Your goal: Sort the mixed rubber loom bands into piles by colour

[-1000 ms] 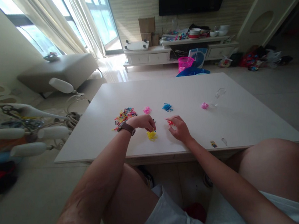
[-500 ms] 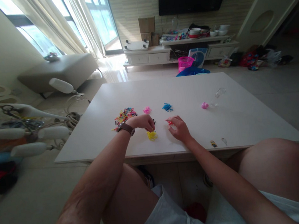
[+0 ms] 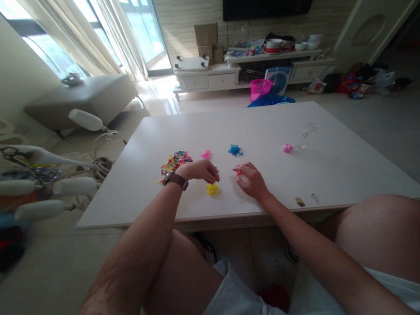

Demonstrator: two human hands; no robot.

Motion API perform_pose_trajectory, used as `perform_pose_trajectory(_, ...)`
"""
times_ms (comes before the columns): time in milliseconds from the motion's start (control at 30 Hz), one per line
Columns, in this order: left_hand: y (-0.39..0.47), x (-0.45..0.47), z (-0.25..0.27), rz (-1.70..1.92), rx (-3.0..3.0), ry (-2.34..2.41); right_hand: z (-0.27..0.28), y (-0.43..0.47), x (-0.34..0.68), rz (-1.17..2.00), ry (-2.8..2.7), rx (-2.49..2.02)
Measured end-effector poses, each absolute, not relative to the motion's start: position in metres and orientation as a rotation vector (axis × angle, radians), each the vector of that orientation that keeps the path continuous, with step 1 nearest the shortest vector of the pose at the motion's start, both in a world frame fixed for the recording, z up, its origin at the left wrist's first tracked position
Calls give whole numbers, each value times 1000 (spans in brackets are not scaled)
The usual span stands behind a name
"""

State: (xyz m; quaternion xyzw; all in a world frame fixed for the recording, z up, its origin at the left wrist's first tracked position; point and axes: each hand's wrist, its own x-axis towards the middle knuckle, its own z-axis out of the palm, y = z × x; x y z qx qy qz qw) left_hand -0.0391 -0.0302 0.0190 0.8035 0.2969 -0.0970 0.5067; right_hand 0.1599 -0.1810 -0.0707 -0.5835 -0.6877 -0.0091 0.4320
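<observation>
My left hand (image 3: 204,169), with a dark watch on its wrist, is held in a pinch just above a small pile of yellow pieces (image 3: 213,190). A bit of yellow shows at its fingertips. Beside those fingers a dark piece is partly hidden. On the tabletop, my right hand (image 3: 251,180) curls its thumb and fingers around small red pieces (image 3: 239,172), which it partly covers. Left of my left hand lies a mixed heap of colourful small pieces (image 3: 176,162). Beyond the hands are a pink pile (image 3: 206,154) and a blue pile (image 3: 235,150).
On the right of the white table (image 3: 268,126) are a round pink object (image 3: 287,148), a clear plastic item (image 3: 310,129) and a small yellow figure (image 3: 299,201) near the front edge. White lamp shades (image 3: 75,186) stand off the table's left side.
My left hand has lifted and shifted slightly at the yellow pile, uncovering a little more of it. My right hand stays in place around the red pieces.
</observation>
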Motion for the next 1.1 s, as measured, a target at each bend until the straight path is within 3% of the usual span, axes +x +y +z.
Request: perform_pose_trajectory(1100,-32,-39,20,-98,1850,744,-71,-182,160,-23,-1758,-1431)
